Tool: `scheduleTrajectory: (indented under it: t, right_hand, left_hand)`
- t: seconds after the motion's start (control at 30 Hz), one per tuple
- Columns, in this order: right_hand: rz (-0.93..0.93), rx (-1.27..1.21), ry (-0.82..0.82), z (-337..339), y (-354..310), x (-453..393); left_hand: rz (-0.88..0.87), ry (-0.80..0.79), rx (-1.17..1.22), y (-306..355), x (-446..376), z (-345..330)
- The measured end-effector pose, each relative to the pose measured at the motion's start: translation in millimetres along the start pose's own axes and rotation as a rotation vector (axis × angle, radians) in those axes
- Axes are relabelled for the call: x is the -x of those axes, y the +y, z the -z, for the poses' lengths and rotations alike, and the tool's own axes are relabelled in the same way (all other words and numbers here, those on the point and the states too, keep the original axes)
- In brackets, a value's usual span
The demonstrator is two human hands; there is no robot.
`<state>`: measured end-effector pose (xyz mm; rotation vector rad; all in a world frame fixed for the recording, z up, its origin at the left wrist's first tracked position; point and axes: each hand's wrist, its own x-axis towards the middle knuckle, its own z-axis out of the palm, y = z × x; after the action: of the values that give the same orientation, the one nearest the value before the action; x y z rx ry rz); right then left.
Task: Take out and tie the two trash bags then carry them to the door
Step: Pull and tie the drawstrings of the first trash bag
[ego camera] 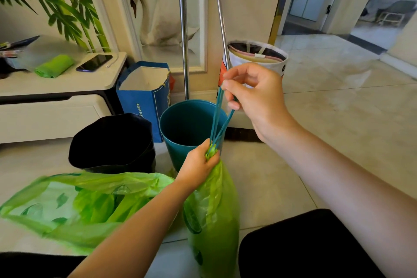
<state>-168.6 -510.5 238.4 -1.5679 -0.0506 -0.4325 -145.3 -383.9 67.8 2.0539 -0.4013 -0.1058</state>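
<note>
Left hand (198, 162) clenches the gathered neck of the green trash bag (214, 221) standing upright on the floor by the teal bin (180, 124), right hand (252, 92) pinches its teal drawstrings (217, 119) pulled up tight.

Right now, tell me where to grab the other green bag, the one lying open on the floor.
Grip the open green bag by its upper rim, reaching down from above. It lies slumped with its mouth gaping, so gathering that loose edge closes it. Both hands are busy: the left hand holds the upright bag by its neck, and the right hand pulls the drawstring.
</note>
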Motion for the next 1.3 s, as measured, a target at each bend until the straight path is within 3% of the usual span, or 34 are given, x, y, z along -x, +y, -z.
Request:
scheduleTrajectory:
  t: [0.2,0.43,0.73,0.93,1.1,1.3]
  right_hand:
    - [0.05,0.009,0.07,-1,-1,-3]
    - [-0.033,0.005,0.043,0,6,-7]
    - [-0.016,-0.041,-0.065,-20,-1,0]
    - [-0.024,-0.026,0.037,-13,3,-6]
    - [-0.034,0.028,0.076,-3,7,-9]
    - [0.026,0.233,0.126,-2,9,-11]
  left_hand:
    - [-0.045,-0.057,-0.191,4,-11,7]
    - [0.039,-0.405,-0.285,15,-7,49]
    - [-0.018,-0.223,-0.166,23,2,69]
    - [0.049,-0.101,0.079,25,-6,71]
    - [0.099,-0.101,0.176,25,-5,76]
    - [0.259,-0.024,0.299,20,-4,79]
